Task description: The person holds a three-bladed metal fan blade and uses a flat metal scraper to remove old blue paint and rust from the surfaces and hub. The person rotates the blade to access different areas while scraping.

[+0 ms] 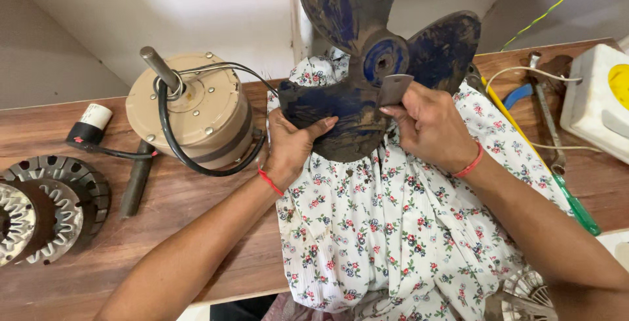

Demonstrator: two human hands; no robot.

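Blue fan blade [367,65] stood upper centre of frame, over floral cloth [393,229]. Left hand [291,144] gripped lower-left blade, fingers closed around edge. Right hand [429,124] pinched small grey metal piece [395,89] against hub. Beige motor [193,108] sat upper left on wooden table [196,229].

The top fan blade [347,0] is cut off by the edge.
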